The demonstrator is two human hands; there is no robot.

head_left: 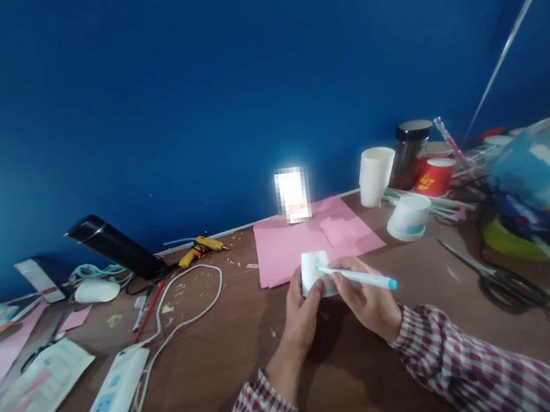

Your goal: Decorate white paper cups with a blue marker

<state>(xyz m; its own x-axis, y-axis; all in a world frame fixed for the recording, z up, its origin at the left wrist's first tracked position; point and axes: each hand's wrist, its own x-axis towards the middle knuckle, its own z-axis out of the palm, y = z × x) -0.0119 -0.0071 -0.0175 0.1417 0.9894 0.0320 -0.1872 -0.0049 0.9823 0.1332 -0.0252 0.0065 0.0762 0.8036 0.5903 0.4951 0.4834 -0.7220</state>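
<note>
My left hand (302, 311) is closed around a small white paper cup (311, 269), thumb on its near side. Between the fingers of my right hand (367, 298) is a white marker (366, 278) with a light blue end. The marker's tip meets the cup's wall, where a small blue mark shows. Just beyond both hands lie pink paper sheets (289, 244) on the brown table. Some of the cup's lower part is hidden by my fingers.
Right: white cups (375, 176), an upturned cup (408, 217), a dark-lidded jar (414, 152), a red cup (435, 177) and scissors (502, 284). Left: a power strip (111, 397), its white cable, a yellow glue gun (203, 246) and a black cylinder (117, 249). A blue wall (195, 96) stands behind.
</note>
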